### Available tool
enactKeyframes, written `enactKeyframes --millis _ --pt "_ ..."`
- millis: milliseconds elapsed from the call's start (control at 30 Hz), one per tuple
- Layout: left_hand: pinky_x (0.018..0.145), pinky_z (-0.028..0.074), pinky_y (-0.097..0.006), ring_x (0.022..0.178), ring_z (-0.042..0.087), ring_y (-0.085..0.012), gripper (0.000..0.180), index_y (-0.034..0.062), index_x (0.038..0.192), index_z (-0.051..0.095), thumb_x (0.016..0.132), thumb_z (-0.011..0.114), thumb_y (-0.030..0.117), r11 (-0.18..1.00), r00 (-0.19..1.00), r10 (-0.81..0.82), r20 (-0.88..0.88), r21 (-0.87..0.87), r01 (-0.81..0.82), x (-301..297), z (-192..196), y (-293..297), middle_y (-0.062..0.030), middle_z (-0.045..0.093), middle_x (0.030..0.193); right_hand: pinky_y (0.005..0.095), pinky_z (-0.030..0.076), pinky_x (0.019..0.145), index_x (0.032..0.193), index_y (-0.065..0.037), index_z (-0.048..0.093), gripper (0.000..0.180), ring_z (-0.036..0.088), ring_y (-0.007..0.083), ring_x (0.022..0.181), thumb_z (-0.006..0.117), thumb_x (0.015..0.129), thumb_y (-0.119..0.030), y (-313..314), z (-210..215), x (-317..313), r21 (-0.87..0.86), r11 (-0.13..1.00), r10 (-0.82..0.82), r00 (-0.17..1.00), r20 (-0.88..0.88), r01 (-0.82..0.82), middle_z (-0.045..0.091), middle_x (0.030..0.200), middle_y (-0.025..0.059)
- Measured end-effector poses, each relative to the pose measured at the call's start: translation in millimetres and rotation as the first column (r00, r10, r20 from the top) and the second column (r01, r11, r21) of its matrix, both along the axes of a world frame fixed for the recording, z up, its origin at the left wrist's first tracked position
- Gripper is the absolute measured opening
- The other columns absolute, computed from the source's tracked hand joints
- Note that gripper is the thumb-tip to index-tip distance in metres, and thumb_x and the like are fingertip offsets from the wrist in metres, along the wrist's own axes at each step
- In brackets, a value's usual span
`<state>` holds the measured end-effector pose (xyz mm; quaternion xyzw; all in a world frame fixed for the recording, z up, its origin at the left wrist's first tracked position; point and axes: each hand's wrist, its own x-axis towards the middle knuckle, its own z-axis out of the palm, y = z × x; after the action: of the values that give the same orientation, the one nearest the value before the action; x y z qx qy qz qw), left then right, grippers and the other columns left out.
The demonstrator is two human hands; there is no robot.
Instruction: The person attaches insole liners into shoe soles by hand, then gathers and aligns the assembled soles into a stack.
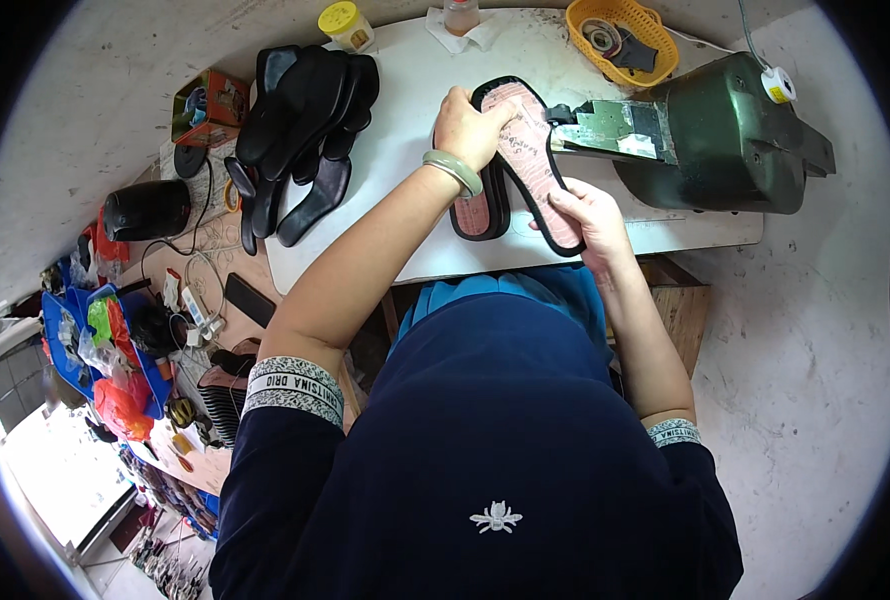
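My left hand (468, 128) grips the toe end of a shoe insole (528, 150), thumb on its pink face and fingers beyond its edge. This insole has a black rim. My right hand (595, 215) pinches the narrower end, thumb on top. The insole's upper right edge meets a small black part at the tip of a dark green machine (725, 140), which looks like a sewing machine. Partly covered by the held insole and my left hand, more black-rimmed pink insoles (473, 215) lie on the white table (405, 230).
Black insoles (300, 110) are piled at the table's left. A yellow basket (577, 18) holds a tape roll; a yellow-lidded jar (345, 25) stands at the back. Further left are a phone (250, 300), cables, a black speaker-like object (147, 210) and blue trays (65, 345) of bags.
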<state>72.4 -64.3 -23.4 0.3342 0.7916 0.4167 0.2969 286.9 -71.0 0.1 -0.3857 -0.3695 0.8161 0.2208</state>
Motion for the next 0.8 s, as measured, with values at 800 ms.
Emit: enactKeyframes --millis 800 --pt "0.073 0.056 -0.034 0.082 0.067 -0.0250 0.044 -0.0056 0.105 0.063 0.093 0.063 0.037 0.951 0.491 -0.193 0.849 0.285 -0.118 -55.4 30.0 -20.1 -0.0205 0.068 0.098 0.0168 0.045 0.062 0.097 0.007 0.066 0.017 0.058 0.0081 0.069 0.066 0.090 -0.009 -15.8 18.1 -73.1 0.195 0.979 -0.079 0.992 0.098 0.059 0.068 0.083 0.0078"
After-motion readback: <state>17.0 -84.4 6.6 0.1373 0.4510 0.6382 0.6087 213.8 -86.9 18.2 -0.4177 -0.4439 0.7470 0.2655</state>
